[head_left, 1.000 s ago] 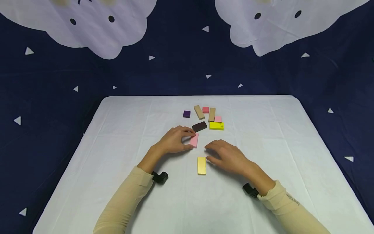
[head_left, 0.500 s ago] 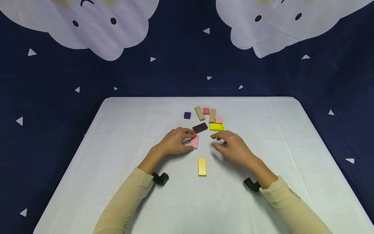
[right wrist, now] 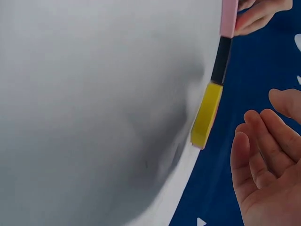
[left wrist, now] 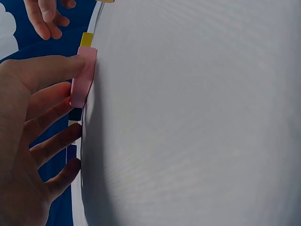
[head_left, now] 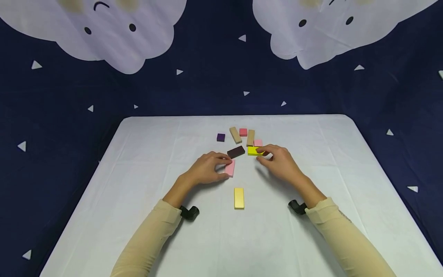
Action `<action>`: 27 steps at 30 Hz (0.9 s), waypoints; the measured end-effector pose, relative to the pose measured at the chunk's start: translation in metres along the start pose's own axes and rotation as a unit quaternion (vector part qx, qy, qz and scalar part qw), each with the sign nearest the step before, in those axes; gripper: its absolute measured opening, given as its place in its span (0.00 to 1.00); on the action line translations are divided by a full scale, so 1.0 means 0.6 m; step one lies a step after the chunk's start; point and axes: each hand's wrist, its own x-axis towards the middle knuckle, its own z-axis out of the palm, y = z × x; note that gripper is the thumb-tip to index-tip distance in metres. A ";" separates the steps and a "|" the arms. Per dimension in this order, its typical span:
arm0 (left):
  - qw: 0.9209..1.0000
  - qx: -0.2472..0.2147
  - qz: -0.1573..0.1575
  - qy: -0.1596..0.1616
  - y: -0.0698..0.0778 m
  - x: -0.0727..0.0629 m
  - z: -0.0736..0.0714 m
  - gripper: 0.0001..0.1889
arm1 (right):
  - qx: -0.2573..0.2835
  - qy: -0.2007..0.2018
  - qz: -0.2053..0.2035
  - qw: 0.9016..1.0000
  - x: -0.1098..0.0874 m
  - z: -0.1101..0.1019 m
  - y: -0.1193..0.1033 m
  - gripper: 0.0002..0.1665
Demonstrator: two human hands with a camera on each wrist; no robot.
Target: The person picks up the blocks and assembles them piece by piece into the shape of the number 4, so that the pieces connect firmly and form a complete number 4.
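My left hand (head_left: 206,168) holds a pink rectangular block (head_left: 230,168) by its ends, between thumb and index finger; in the left wrist view its other fingers spread apart below the pink block (left wrist: 84,77). My right hand (head_left: 280,163) hovers over the right end of a bright yellow block (head_left: 254,151), overlapping it in the head view. From the right wrist, a gap shows between the right fingers (right wrist: 275,136) and the yellow block (right wrist: 207,116). A dark brown block (head_left: 236,152) lies between the two hands, just beyond the pink one.
A pale yellow block (head_left: 238,198) lies nearer on the white table (head_left: 221,246). Farther back are a purple block (head_left: 220,137), two wooden blocks (head_left: 235,135), a red block (head_left: 243,132) and a small pink block (head_left: 258,142). A dark blue cloth hangs behind.
My right hand has moved away from beside the pale yellow block, forward and right to the bright yellow block. The left hand stays on the pink block.
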 end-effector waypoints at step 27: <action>1.000 -0.003 -0.008 -0.001 -0.005 -0.002 0.003 0.29 | 0.012 -0.006 0.061 0.998 0.067 0.005 0.044 0.22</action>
